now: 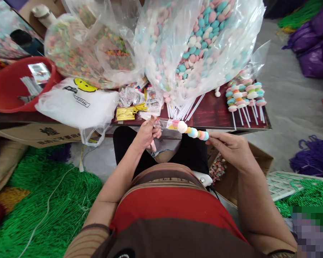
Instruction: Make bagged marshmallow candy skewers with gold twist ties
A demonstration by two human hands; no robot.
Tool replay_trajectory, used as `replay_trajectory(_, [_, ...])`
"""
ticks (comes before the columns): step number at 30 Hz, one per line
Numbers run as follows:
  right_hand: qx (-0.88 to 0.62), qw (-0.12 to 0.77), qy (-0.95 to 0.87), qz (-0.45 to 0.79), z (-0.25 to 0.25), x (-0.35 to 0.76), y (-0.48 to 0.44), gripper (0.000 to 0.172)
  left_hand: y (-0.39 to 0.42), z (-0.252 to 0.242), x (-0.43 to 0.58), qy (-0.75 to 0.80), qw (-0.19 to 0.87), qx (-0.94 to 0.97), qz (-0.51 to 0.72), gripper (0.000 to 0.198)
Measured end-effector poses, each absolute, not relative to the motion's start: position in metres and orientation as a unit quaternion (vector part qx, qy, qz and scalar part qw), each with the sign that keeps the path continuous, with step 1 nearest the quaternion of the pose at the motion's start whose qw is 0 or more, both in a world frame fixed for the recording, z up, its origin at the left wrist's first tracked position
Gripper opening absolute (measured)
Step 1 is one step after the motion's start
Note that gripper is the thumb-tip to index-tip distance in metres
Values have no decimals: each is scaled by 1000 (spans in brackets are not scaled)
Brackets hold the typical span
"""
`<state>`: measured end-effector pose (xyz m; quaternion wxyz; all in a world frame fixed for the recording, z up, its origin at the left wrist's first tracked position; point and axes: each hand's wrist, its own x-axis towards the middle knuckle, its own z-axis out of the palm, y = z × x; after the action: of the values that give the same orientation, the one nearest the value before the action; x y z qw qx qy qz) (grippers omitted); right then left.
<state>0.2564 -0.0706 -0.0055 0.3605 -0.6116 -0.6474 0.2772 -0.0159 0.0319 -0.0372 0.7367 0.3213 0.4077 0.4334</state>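
My right hand (228,146) pinches the stick end of a candy skewer (195,133), threaded with white, blue, orange and pink soft candies. It points left toward my left hand (148,133), whose fingers are closed on a clear plastic bag (163,124). The skewer's white tip candy is at the bag's mouth; I cannot tell how far inside it sits. Just beyond my hands, white sticks (180,110) fan out on the dark red table (212,111). Yellow twist ties (126,113) lie near my left hand, beside printed packets (153,100).
Finished candy skewers (246,95) lie at the table's right end. Large clear bags of pastel candies (196,46) and small multicoloured candies (97,53) stand behind. A red basin (18,86) and a white smiley bag (78,102) are left. Green cords (54,193) cover the floor.
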Motion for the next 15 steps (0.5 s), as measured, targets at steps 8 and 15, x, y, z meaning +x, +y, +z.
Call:
replay_trajectory(8, [-642, 382, -612, 259, -7, 255, -71, 15, 33, -35, -18, 416, 720, 344, 435, 61])
replay_trajectory(15, [-623, 386, -651, 198, -10, 258, -69, 15, 32, -39, -18, 414, 716, 364, 427, 60])
